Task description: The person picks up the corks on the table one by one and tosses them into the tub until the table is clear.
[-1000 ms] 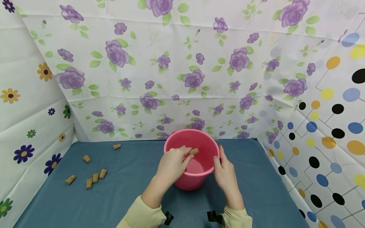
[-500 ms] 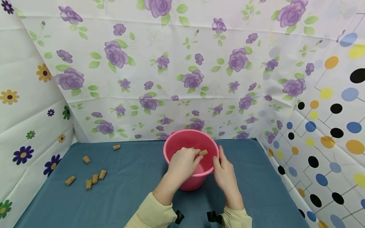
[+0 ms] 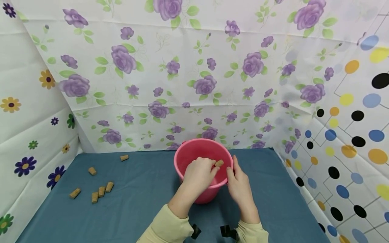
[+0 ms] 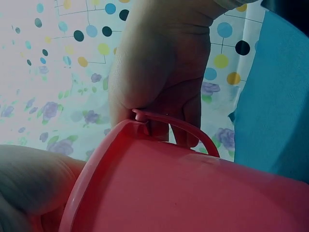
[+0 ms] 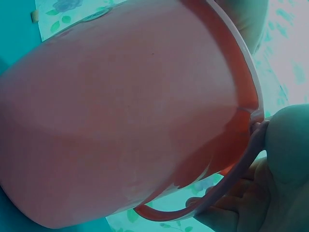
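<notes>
A pink bucket stands upright with its mouth toward me. My left hand reaches over its near rim and pinches a cork between thumb and fingers, inside the mouth near the right wall. At the right, my right hand grips the rim, thumb inside and fingers outside. The left wrist view has that right hand at the rim beside the pink handle; the left hand crosses the rim, its fingertips hidden. In the right wrist view, the handle hangs against the right hand's fingers.
Several loose corks lie on the blue cloth at the left, among them a far cork and a near cork. A floral curtain closes the back; a dotted curtain bounds the right side.
My left hand has moved right and deeper over the bucket, carrying the cork from the middle of the mouth toward its right wall. The right hand keeps its grip on the rim.
</notes>
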Demonstrator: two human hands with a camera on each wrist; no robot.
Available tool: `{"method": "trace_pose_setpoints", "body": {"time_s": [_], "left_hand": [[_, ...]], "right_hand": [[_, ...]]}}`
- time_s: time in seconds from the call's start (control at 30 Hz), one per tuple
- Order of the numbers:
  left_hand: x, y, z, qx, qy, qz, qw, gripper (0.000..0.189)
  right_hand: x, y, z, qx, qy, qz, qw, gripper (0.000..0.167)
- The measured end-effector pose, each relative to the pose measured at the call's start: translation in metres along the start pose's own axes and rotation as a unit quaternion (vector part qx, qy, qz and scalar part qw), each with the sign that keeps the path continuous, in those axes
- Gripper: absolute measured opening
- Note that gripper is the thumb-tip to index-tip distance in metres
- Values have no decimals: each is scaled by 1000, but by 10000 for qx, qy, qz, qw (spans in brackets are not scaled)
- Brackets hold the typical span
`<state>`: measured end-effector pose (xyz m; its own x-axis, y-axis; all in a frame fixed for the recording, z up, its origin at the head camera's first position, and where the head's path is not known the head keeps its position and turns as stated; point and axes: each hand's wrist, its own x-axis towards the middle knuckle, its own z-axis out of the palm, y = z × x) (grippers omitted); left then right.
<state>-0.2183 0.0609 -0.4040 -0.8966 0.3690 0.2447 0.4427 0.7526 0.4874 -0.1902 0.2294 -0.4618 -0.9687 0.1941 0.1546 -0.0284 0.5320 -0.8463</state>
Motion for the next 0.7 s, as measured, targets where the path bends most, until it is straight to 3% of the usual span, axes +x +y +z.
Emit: {"method": "trace_pose_setpoints", "body": {"time_s": [0.17, 0.4, 0.7], "left_hand": [[1, 1, 3, 98, 65, -66, 9999, 35], [2, 1, 4, 375, 3, 385, 9986, 69], [-2, -5, -2, 161, 327, 360, 9987, 61]], "right_hand": [[0, 0, 1, -1, -32, 29, 10000, 62], [0, 1, 1, -33, -84, -10, 10000, 63], [-1, 0, 0, -52, -42, -50, 10000, 64]]}}
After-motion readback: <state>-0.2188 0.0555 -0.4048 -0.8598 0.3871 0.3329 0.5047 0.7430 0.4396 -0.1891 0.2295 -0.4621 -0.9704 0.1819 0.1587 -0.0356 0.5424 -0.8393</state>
